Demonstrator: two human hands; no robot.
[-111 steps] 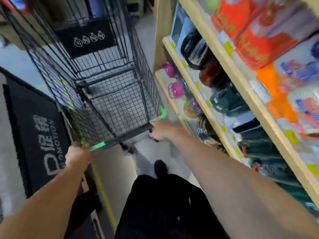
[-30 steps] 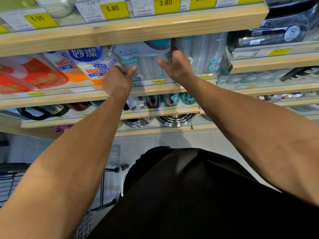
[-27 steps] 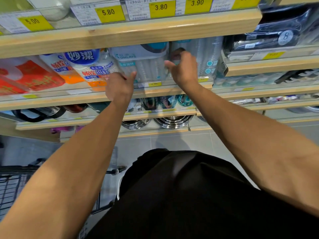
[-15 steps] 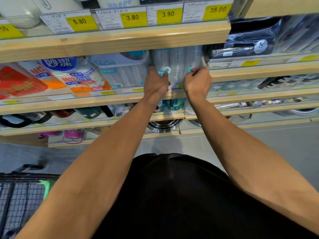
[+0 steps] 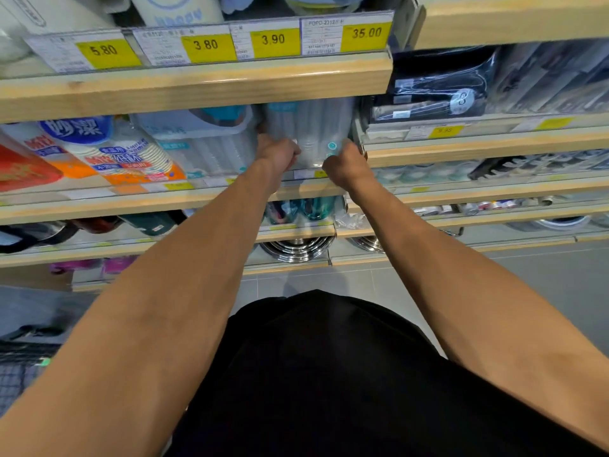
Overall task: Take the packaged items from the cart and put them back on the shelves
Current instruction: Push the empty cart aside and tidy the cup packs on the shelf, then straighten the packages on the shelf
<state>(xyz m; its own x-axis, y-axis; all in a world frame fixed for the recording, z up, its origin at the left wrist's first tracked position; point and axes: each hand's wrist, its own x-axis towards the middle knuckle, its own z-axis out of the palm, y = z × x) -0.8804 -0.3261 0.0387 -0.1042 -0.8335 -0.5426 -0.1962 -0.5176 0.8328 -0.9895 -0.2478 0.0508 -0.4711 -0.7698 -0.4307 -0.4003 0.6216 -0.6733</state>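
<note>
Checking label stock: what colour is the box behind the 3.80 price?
Yellow, with dark digits, on the 3.80 price tag; it shows clearly in the head view.

A light wooden shelf [image 5: 99, 206] is carrying a row of packaged goods along its front edge. A red packet [image 5: 19, 166] is lying toward its left end, with an orange-and-blue pack of paper cups [image 5: 108, 153] just beside it. Next, a clear bag of plastic cups with a pale blue header [image 5: 201, 140] is sitting near the middle. A second clear sleeve of stacked plastic cups [image 5: 313, 127] is standing at the shelf's right end, touching the front edge.
</note>
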